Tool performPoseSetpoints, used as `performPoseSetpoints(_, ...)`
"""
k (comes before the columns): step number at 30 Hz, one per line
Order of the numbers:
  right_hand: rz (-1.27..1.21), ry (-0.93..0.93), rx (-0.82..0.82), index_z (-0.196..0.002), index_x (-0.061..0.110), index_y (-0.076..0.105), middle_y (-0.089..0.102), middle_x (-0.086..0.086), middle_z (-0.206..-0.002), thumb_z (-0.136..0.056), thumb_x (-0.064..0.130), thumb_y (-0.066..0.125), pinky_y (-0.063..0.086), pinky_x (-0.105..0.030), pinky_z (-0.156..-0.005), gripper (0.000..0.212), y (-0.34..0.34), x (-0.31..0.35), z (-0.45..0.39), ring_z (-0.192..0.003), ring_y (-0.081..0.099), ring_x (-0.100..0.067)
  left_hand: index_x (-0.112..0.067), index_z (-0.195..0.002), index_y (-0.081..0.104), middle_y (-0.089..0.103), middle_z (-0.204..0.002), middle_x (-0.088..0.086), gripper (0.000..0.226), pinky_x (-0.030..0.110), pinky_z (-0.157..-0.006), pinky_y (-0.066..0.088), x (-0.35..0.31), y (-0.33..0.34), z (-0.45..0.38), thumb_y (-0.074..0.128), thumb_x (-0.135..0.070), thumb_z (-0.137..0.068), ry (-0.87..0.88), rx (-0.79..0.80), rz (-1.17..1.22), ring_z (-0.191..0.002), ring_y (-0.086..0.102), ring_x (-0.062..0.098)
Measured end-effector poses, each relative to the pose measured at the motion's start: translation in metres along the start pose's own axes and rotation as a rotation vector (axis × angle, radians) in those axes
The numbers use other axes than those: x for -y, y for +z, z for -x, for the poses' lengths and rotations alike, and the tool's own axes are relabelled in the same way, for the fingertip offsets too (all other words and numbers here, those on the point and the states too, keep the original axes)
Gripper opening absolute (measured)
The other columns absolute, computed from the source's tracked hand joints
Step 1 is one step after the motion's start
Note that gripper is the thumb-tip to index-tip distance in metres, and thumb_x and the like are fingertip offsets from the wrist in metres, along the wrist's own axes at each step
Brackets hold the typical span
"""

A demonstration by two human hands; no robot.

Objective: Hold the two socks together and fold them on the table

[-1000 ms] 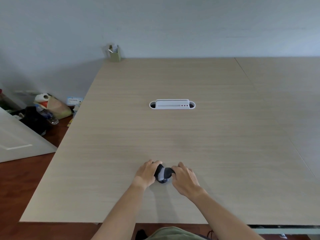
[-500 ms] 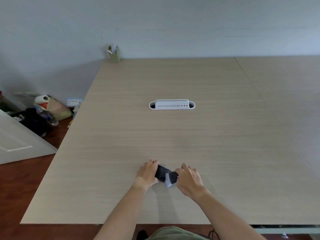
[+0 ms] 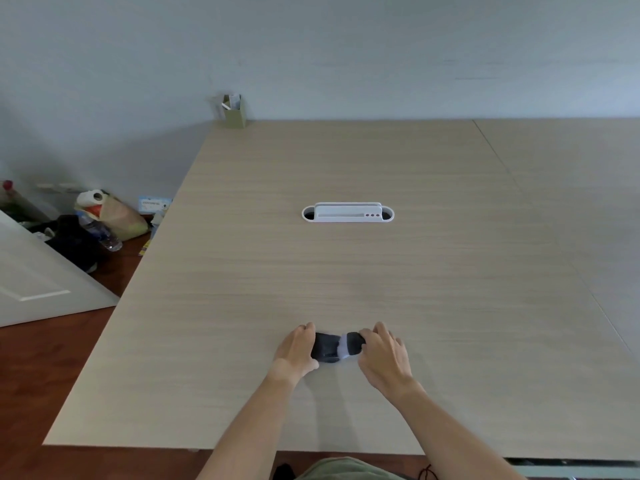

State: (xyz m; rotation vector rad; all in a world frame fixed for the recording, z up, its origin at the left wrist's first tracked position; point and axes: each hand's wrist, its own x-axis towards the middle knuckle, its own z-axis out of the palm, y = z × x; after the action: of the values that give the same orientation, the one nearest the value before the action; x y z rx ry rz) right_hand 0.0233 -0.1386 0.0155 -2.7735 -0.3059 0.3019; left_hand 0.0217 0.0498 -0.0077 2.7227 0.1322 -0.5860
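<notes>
A small dark grey sock bundle (image 3: 333, 347) with a pale grey band lies on the light wooden table (image 3: 346, 278), near its front edge. My left hand (image 3: 296, 348) grips the bundle's left end, fingers curled round it. My right hand (image 3: 382, 355) pinches its right end with the fingertips. The bundle is stretched out between both hands, and parts of both ends are hidden under my fingers.
A white cable port (image 3: 347, 213) is set into the table's middle. A small olive pen holder (image 3: 234, 112) stands at the far left corner by the wall. Bags and a bottle (image 3: 100, 223) lie on the floor to the left, beside a white door (image 3: 38, 285).
The sock bundle was a tight ball between my hands; now it is drawn out longer sideways, and my hands have moved apart, the right one to the right.
</notes>
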Motion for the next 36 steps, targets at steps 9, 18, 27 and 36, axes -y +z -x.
performPoseSetpoints(9,0.094,-0.09,-0.007,-0.108,0.015,0.059,0.053,-0.006,-0.109,-0.084,0.008,0.045,0.04,-0.034,-0.082,0.029,0.004,0.011,-0.006,-0.095,0.056,-0.028,-0.006,-0.107,0.047,0.058,-0.112,0.012,0.049,0.033,-0.072,0.045,-0.002,-0.004,0.002,0.078,-0.017,-0.071,-0.038,0.017,0.041,-0.1,0.06,0.033)
performPoseSetpoints(18,-0.033,-0.102,0.076,-0.111,0.015,0.06,0.054,-0.008,-0.112,-0.09,0.015,0.043,0.041,-0.034,-0.087,0.027,0.008,0.021,-0.008,-0.096,0.056,-0.029,-0.007,-0.111,0.049,0.056,-0.114,0.011,0.059,0.034,-0.074,0.046,0.0,-0.005,0.003,0.082,-0.02,-0.063,-0.065,0.032,0.107,-0.101,0.059,0.032)
performPoseSetpoints(27,-0.051,-0.022,0.021,-0.111,0.014,0.057,0.054,-0.008,-0.111,-0.093,0.017,0.042,0.043,-0.036,-0.083,0.023,0.005,0.02,-0.011,-0.094,0.058,-0.03,-0.01,-0.109,0.048,0.054,-0.113,0.008,0.058,0.034,-0.076,0.046,0.002,-0.004,0.005,0.082,-0.023,-0.064,-0.061,0.033,0.113,-0.102,0.057,0.03)
performPoseSetpoints(36,0.125,0.084,0.042,-0.111,0.016,0.055,0.052,-0.005,-0.113,-0.088,0.013,0.047,0.042,-0.032,-0.082,0.024,-0.005,-0.002,-0.011,-0.094,0.06,-0.026,-0.013,-0.106,0.05,0.057,-0.108,0.005,0.058,0.034,-0.074,0.047,0.005,-0.008,0.001,0.084,-0.022,-0.06,-0.034,0.019,0.108,-0.096,0.059,0.027)
